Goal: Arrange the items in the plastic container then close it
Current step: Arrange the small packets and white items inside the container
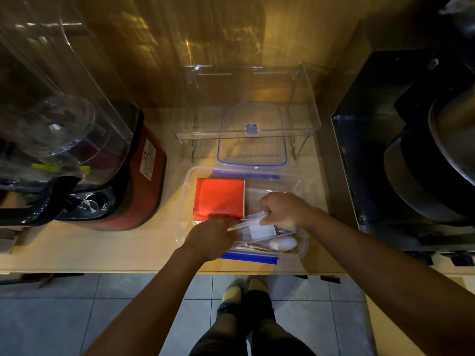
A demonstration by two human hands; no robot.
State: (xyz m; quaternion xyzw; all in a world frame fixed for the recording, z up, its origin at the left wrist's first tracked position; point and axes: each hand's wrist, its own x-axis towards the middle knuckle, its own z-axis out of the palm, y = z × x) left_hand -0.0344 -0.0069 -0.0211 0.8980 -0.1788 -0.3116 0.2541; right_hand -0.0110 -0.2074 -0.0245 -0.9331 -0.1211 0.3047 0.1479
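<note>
A clear plastic container [299,185] with blue clips stands open on the wooden counter. Inside, a red packet [219,197] lies flat in the left half. Wrapped white cutlery sachets [264,231] and a white spoon [282,244] crowd the near right part. My left hand [213,236] reaches in from the near side, fingers closed on the ends of the sachets. My right hand [284,209] is over the right half, pinching the same bundle from above. The clear lid [252,147] with a blue seal lies just behind the container.
A red blender base [123,186] with a clear jug stands at the left. Over the lid stands a clear acrylic riser [246,133]. A dark appliance with metal pots [421,163] fills the right side. The counter's front edge runs close below the container.
</note>
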